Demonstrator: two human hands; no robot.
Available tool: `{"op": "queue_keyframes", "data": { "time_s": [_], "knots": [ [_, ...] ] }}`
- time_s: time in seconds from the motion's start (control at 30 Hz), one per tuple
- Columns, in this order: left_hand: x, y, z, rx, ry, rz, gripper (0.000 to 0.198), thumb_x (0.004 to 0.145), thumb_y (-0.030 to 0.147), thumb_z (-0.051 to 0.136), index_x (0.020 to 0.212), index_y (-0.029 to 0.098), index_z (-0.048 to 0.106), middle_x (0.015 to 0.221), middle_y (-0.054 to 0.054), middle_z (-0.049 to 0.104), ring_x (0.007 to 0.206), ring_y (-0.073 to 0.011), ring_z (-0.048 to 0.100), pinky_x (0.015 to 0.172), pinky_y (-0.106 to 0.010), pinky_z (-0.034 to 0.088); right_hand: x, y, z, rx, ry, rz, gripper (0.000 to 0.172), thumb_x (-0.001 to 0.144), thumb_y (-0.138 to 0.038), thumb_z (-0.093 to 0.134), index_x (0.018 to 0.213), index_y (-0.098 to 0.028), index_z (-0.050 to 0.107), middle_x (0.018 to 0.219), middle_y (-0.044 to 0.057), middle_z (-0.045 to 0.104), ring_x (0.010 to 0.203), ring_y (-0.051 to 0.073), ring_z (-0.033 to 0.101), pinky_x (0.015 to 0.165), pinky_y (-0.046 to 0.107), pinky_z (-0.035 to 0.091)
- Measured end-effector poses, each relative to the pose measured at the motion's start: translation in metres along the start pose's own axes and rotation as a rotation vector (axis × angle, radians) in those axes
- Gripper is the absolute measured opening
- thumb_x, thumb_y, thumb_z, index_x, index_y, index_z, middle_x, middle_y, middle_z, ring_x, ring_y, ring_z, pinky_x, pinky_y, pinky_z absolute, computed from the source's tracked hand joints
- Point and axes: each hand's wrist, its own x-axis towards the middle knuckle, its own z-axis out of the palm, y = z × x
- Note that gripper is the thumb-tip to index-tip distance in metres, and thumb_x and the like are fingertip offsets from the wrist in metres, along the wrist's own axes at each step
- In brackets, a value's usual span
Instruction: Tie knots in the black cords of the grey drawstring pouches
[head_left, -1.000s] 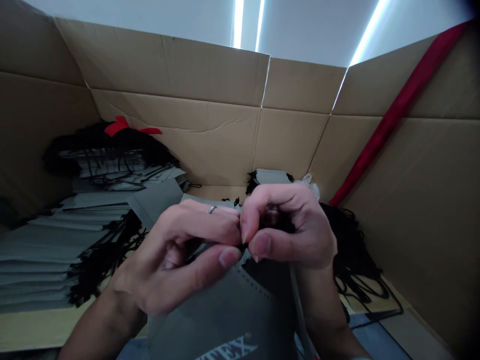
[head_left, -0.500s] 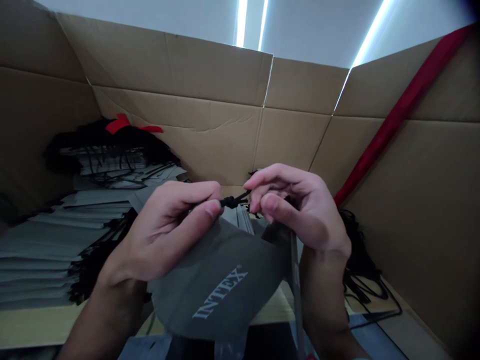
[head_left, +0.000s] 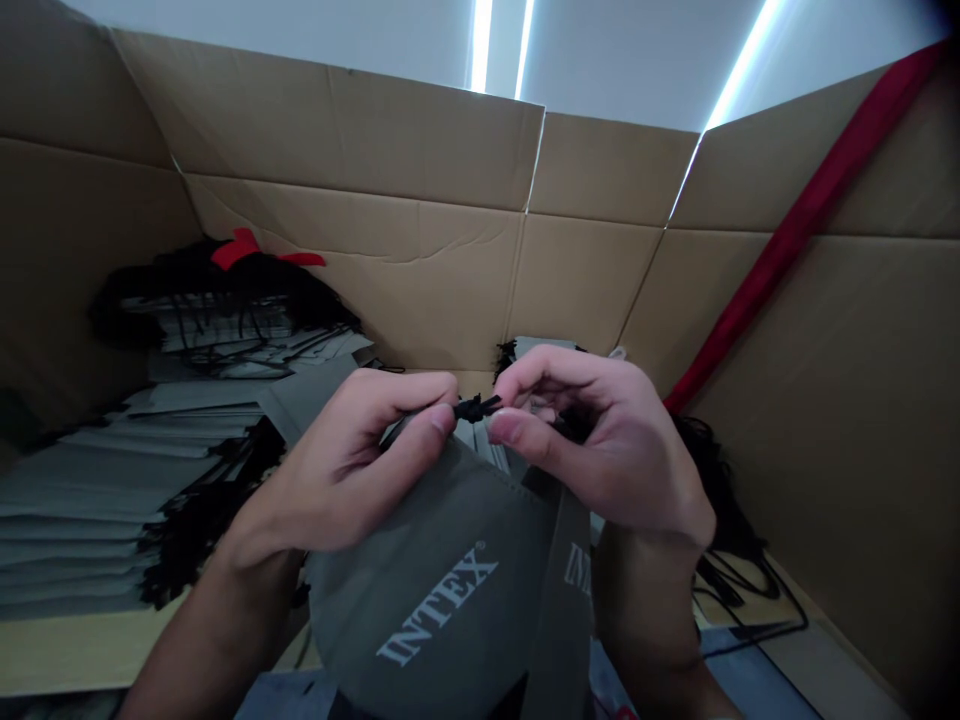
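A knotted black cord (head_left: 474,408) stretches between my two hands. My left hand (head_left: 349,455) pinches it between thumb and forefinger, just left of the knot. On the knot's other side, my right hand (head_left: 600,430) has thumb and forefinger closed at the short cord ends. Below the hands hangs a grey fabric bag (head_left: 427,560) with white INTEX lettering. A grey strap (head_left: 559,610) with partly visible lettering hangs at its right side. The right hand's other fingers are curled and partly hidden.
Stacked grey fabric pieces with black cords (head_left: 97,500) fill the left side, and a black cord bundle with a red strip (head_left: 236,250) tops the rear pile. Cardboard walls (head_left: 420,220) surround the table. More black cords (head_left: 724,510) lie at right, below a dark red band (head_left: 780,240).
My right thumb and forefinger have come together on the cord ends. The knot has shifted slightly right, and the bag and strap have turned, bringing the strap's lettering into view.
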Motion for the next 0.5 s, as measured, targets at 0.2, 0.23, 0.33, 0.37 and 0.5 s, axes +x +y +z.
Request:
{"op": "queue_keyframes", "data": {
  "time_s": [0.2, 0.23, 0.33, 0.37, 0.5],
  "knots": [
    [0.0008, -0.0007, -0.0001, -0.012, 0.003, -0.039, 0.045, 0.121, 0.024, 0.048, 0.077, 0.021, 0.049, 0.069, 0.006, 0.042, 0.060, -0.0094, 0.040, 0.055, -0.028, 0.033, -0.0018, 0.0018, -0.0019, 0.066, -0.056, 0.013, 0.052, 0.084, -0.023, 0.115, 0.124, -0.021, 0.081, 0.097, 0.001, 0.085, 0.071, 0.012, 0.070, 0.058, 0.022, 0.052],
    [0.0008, -0.0009, -0.0002, -0.018, -0.003, -0.037, 0.045, 0.121, 0.024, 0.048, 0.077, 0.021, 0.048, 0.069, 0.006, 0.041, 0.060, -0.0095, 0.040, 0.055, -0.028, 0.033, -0.0014, 0.0025, -0.0013, 0.067, -0.041, -0.011, 0.050, 0.085, -0.022, 0.114, 0.123, -0.022, 0.081, 0.098, 0.001, 0.085, 0.074, 0.013, 0.072, 0.061, 0.022, 0.055],
    [0.0009, -0.0015, 0.0000, -0.024, -0.032, -0.019, 0.044, 0.122, 0.024, 0.047, 0.078, 0.022, 0.046, 0.069, 0.006, 0.043, 0.060, -0.0094, 0.040, 0.055, -0.028, 0.034, -0.0009, 0.0041, 0.0005, 0.043, 0.023, -0.059, 0.045, 0.091, -0.023, 0.110, 0.125, -0.023, 0.081, 0.099, 0.000, 0.084, 0.075, 0.014, 0.073, 0.065, 0.024, 0.059],
    [0.0010, -0.0015, 0.0006, -0.013, -0.034, -0.012, 0.044, 0.123, 0.023, 0.046, 0.078, 0.022, 0.046, 0.068, 0.007, 0.043, 0.059, -0.0093, 0.040, 0.056, -0.028, 0.034, -0.0012, 0.0046, 0.0009, 0.029, 0.040, -0.066, 0.045, 0.092, -0.023, 0.109, 0.127, -0.024, 0.081, 0.099, -0.001, 0.083, 0.073, 0.013, 0.071, 0.064, 0.024, 0.058],
    [0.0033, 0.0002, 0.0057, 0.036, -0.024, 0.046, 0.038, 0.123, 0.027, 0.056, 0.086, 0.022, 0.049, 0.072, 0.009, 0.043, 0.062, -0.0088, 0.040, 0.057, -0.026, 0.035, -0.0040, 0.0068, 0.0018, 0.012, 0.074, -0.091, 0.045, 0.095, -0.015, 0.104, 0.131, -0.028, 0.081, 0.098, -0.003, 0.083, 0.075, 0.014, 0.073, 0.064, 0.025, 0.058]
  ]
}}
